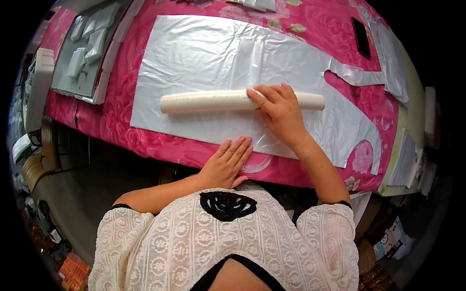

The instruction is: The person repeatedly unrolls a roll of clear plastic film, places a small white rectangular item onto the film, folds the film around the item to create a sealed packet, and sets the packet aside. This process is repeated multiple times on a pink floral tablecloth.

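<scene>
A silver-grey plastic sheet lies spread on the table, its right end cut into curves and strap-like strips. Across it rests a white plastic pipe, roughly level from left to right. My right hand is closed over the pipe right of its middle, thumb and fingers on its surface. Closer to me, my left hand lies flat at the table's front edge, its fingers stretched out onto the near edge of the sheet. It holds nothing.
A pink flowered cloth covers the table. At the left, a grey tray holds several folded silvery packets. A dark phone lies at the far right, near another silvery plastic piece. A wooden chair stands at the left.
</scene>
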A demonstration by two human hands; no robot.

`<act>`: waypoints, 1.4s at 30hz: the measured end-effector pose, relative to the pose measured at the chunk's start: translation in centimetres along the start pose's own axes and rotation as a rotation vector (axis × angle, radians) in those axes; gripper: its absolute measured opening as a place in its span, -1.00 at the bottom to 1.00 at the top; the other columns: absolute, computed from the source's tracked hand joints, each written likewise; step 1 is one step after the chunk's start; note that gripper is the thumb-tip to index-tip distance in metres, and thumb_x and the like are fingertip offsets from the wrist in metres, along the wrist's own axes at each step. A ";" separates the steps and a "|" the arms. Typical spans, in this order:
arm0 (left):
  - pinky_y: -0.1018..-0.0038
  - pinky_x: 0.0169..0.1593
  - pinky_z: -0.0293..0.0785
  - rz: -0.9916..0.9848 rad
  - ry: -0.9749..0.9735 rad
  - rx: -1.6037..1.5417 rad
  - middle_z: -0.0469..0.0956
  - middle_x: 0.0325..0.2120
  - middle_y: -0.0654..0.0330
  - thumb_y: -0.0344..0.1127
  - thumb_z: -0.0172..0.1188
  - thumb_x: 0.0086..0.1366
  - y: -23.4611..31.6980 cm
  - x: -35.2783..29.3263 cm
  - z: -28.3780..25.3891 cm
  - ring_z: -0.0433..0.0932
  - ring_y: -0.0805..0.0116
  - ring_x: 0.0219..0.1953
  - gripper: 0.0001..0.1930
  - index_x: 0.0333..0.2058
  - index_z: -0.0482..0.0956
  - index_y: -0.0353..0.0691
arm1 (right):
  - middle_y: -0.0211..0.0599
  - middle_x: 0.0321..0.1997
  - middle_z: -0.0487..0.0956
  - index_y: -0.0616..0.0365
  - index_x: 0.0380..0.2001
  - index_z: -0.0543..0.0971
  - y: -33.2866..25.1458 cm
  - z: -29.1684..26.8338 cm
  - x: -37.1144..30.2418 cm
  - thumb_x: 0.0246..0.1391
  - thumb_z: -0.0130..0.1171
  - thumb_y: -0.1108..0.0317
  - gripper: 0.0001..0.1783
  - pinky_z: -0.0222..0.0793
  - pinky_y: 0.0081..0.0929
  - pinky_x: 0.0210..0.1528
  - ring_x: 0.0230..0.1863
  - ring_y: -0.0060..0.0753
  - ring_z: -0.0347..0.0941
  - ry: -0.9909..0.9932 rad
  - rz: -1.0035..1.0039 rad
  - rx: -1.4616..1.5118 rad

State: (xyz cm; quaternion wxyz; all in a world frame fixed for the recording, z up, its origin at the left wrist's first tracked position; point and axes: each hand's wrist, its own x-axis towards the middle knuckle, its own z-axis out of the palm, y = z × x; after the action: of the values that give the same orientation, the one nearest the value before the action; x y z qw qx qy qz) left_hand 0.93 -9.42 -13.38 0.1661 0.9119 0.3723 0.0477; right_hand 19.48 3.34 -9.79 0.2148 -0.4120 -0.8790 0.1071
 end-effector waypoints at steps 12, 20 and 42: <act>0.15 0.23 0.16 0.158 0.216 -0.263 0.34 0.07 0.10 -0.27 0.27 0.05 -3.2 -1.8 -0.9 0.29 0.18 0.16 -0.48 0.01 0.39 -0.25 | -0.26 0.03 0.45 0.00 -0.06 0.52 6.5 0.8 8.6 -0.17 0.18 0.51 -0.51 0.18 -0.23 0.18 0.07 -0.12 0.31 0.266 -0.016 -0.032; 0.26 0.07 0.36 0.234 0.337 -0.222 0.53 -0.28 0.27 -0.35 0.28 0.02 -4.6 -1.4 -2.6 0.52 0.31 -0.18 -0.77 -0.31 0.49 -0.17 | -0.18 0.04 0.44 0.19 -0.09 0.49 -1.6 0.4 -1.6 -0.31 0.14 0.58 -0.46 0.26 -0.27 0.15 0.13 -0.10 0.29 -0.285 -0.212 0.277; 0.24 -0.03 0.35 -0.417 0.297 -0.869 0.52 -0.18 0.00 -0.31 0.07 0.18 -7.9 4.6 -6.4 0.50 0.06 -0.16 -0.61 -0.03 0.40 -0.37 | -0.33 -0.60 0.57 0.19 -0.45 0.62 -1.2 1.7 -0.9 -0.03 0.12 0.38 -0.86 0.36 -0.50 -0.44 -0.58 -0.36 0.47 0.025 0.528 0.589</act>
State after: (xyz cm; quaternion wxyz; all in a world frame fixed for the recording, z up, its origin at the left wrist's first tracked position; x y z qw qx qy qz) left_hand -2.34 0.76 -10.23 0.4815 0.6483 0.5118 0.2933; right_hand 18.38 1.82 -11.11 0.2998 -0.5459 -0.6717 0.4012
